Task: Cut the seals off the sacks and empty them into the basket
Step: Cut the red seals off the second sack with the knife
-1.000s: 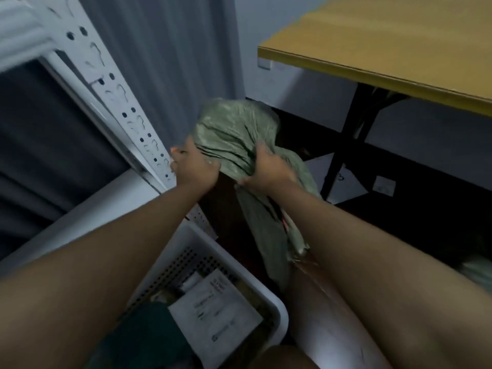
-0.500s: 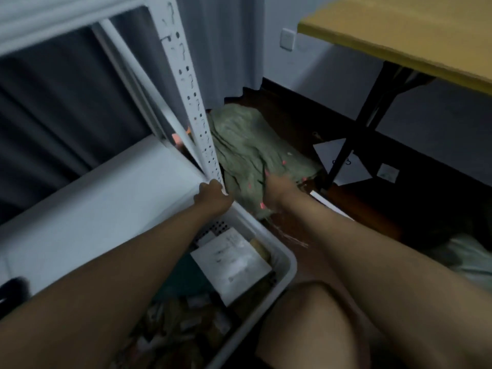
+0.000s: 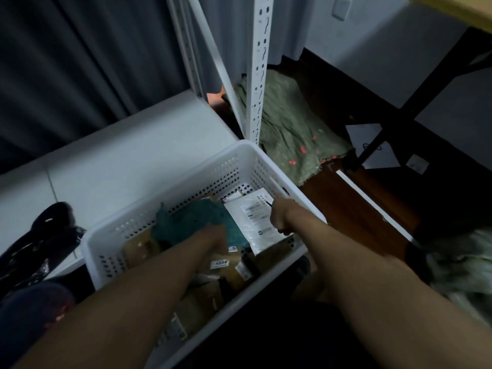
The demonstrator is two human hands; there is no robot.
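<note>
Both hands are now in the white basket [image 3: 202, 166], off the sack: the left hand [image 3: 213, 235] reaches among parcels, its grip hidden, the right hand [image 3: 279, 217] fisted around a dark tool above a white mailer [image 3: 255, 219], while the green sack [image 3: 290, 126] lies flat on the floor behind the shelf post [image 3: 259, 67], long axis running away.

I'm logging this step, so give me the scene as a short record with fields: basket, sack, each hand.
basket: white perforated basket beside the shelf post, holding parcels
sack: green sack lying slack on the floor behind the basket, in neither hand
left hand: left hand down among the parcels, by a teal parcel
right hand: right hand curled round a thin dark object, over a white parcel
</note>
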